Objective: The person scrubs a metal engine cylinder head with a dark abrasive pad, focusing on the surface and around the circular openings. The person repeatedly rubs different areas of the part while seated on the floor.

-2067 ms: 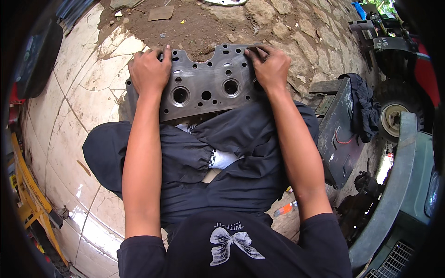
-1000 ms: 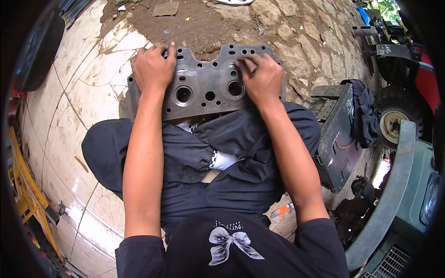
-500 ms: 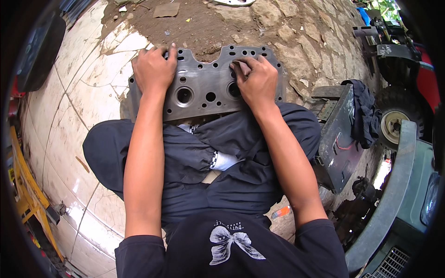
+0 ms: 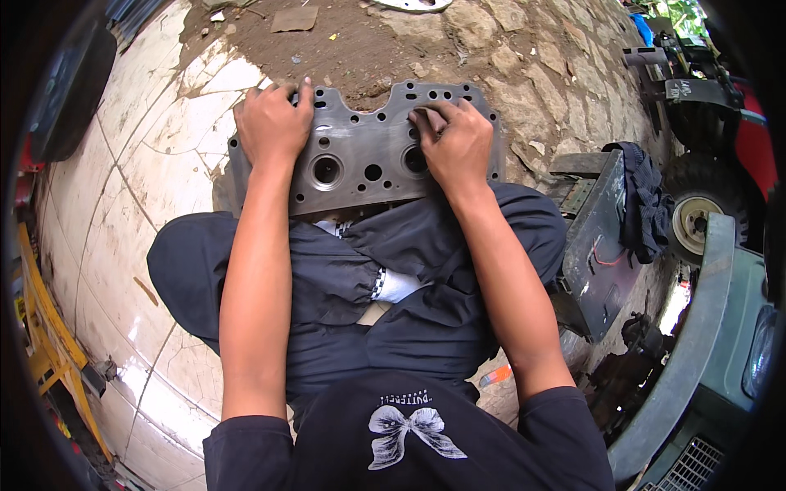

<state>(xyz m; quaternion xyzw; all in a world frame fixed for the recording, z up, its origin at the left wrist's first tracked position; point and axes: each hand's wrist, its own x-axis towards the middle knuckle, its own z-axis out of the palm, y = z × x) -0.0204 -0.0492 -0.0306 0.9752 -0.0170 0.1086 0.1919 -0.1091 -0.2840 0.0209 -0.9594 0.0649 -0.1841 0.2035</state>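
Observation:
A grey metal cylinder head with round valve openings and several bolt holes lies flat in front of my crossed legs. My left hand rests on its left part, with the fingers curled over the far edge and the thumb on the surface. On the right part, my right hand is closed, pinching a small folded brownish piece of sandpaper against the metal beside the right valve opening. The fingers cover most of that piece.
Cracked white tiles lie to the left, brown dirt and stone paving beyond. At the right stand a dark metal box with a dark cloth over it, a wheel and a green vehicle part. A yellow frame is at far left.

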